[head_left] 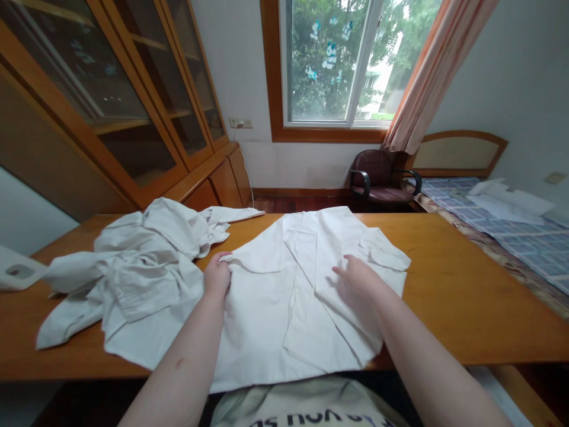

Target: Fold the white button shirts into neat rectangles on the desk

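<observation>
One white woven-cloth shirt, spread on an orange-brown wooden counter, directly before the person; clock positions were reckoned from its middle, twelve toward the aluminium-framed sliding window. Left hand, between nine and ten o'clock: grasping a folded edge of the shirt between thumb and fingers. Right hand, between one and two o'clock: fingers loosely extended over the cloth, nothing seen clasped; whether it pressed down could not be told. Risks, as judged: a pull by the left hand alone could have skewed the front panels, since no firm hold showed opposite; a downward sweep of the right hand could have set the loose diagonal folds into hard creases. The hem at six o'clock overhung the near counter edge, close to the person's pale printed top, and could have caught there if the body had leaned in. The crumpled heap of white cloth garments at nine o'clock was near enough, and like enough in colour, for a wrong edge to have been picked up; the left forearm hid whether it touched the shirt. Condition of the shirt: plain white, matt, softly wrinkled; front panels overlapping slantwise, a narrow placket strip along the middle; a broad flap turned over at ten to eleven o'clock; a rumpled, bunched portion, apparently a sleeve, at two o'clock; lower right corner uneven at five o'clock.
</observation>
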The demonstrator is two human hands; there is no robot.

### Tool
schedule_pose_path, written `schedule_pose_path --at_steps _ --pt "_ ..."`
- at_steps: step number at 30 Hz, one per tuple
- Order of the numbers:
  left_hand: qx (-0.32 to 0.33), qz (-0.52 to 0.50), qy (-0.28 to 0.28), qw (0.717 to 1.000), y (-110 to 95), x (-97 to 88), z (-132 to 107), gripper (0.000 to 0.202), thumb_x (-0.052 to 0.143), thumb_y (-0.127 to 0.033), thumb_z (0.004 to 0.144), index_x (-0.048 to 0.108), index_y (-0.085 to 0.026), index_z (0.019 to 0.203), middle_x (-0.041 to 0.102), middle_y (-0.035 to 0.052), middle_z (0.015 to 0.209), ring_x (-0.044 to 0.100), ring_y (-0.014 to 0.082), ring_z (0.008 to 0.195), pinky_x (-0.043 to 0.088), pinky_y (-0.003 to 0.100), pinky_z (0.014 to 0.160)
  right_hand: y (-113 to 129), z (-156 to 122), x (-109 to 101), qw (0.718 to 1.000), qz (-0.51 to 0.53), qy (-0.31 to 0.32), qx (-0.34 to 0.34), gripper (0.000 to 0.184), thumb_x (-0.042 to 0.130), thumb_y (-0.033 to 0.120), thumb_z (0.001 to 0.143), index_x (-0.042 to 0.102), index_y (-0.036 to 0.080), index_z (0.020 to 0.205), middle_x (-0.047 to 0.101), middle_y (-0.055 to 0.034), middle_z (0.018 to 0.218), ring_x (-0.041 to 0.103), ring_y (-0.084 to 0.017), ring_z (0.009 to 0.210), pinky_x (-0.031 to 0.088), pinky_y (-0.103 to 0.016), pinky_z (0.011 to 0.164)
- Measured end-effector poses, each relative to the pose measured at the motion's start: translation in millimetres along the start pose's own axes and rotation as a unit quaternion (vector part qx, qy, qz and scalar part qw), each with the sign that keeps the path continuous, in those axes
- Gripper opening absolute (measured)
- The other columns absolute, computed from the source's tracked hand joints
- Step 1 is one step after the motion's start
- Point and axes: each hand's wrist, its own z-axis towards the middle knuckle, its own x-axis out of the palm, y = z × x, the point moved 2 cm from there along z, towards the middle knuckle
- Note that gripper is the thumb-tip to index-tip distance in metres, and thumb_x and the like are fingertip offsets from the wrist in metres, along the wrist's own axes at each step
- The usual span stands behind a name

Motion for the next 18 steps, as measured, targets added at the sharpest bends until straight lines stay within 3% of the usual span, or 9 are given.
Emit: schedule_pose_path --at_steps 3,6,8,11,15,18 --pt "-0.001 0.005 0.007 1.000 -2 0.4 -1 0.028 0.045 -0.017 0.069 0.067 -0.025 0.086 0.067 0.0011 0.090 0.058 0.0224 0.089 0.044 0.035 0.084 34 -13 34 0.997 -0.079 -0.004 0.004 0.083 0.059 0.054 0.073 0.035 0.008 0.137 0.051 -0.0240 0.125 0.053 -0.035 0.110 0.039 -0.042 0.089" --pt "0.006 0.005 0.005 1.000 -4 0.8 0 0.026 0.046 -0.017 0.070 0.067 -0.024 0.085 0.067 0.0020 0.090 0.058 0.0229 0.089 0.043 0.035 0.084 43 -12 53 0.997 -0.071 -0.020 -0.010 0.096 0.067 0.051 0.066 0.027 0.005 0.141 0.049 -0.0252 0.126 0.050 -0.036 0.113 0.039 -0.042 0.090" --pt "0.013 0.000 0.003 1.000 -4 1.1 1 0.025 0.047 -0.017 0.070 0.067 -0.023 0.083 0.067 0.0023 0.089 0.059 0.0231 0.088 0.043 0.035 0.084 43 -9 59 0.998 -0.052 -0.028 -0.038 0.092 0.070 0.043 0.064 0.031 0.006 0.139 0.053 -0.0231 0.122 0.051 -0.034 0.110 0.039 -0.040 0.089" --pt "0.022 -0.013 0.007 1.000 -2 1.7 1 0.024 0.048 -0.016 0.069 0.067 -0.023 0.082 0.068 0.0026 0.087 0.059 0.0232 0.086 0.043 0.036 0.083 44 -8 60 0.995 -0.026 -0.034 -0.085 0.067 0.065 0.029 0.068 0.045 0.014 0.130 0.060 -0.0157 0.113 0.055 -0.029 0.105 0.040 -0.035 0.086" --pt "0.027 -0.016 0.008 0.999 0 2.0 2 0.026 0.047 -0.014 0.068 0.067 -0.022 0.082 0.067 0.0026 0.085 0.059 0.0226 0.084 0.043 0.035 0.083 52 -14 34 0.986 0.059 0.015 -0.157 0.049 0.055 0.016 0.068 0.056 0.022 0.117 0.067 -0.0063 0.098 0.061 -0.022 0.091 0.042 -0.028 0.076" --pt "0.015 -0.006 -0.004 1.000 3 0.8 3 0.028 0.046 -0.013 0.068 0.068 -0.023 0.082 0.067 0.0023 0.084 0.058 0.0222 0.083 0.043 0.035 0.082 47 -11 -20 0.963 0.140 0.022 -0.230 0.037 0.055 0.019 0.067 0.063 0.021 0.102 0.068 -0.0035 0.092 0.060 -0.020 0.082 0.044 -0.028 0.073"
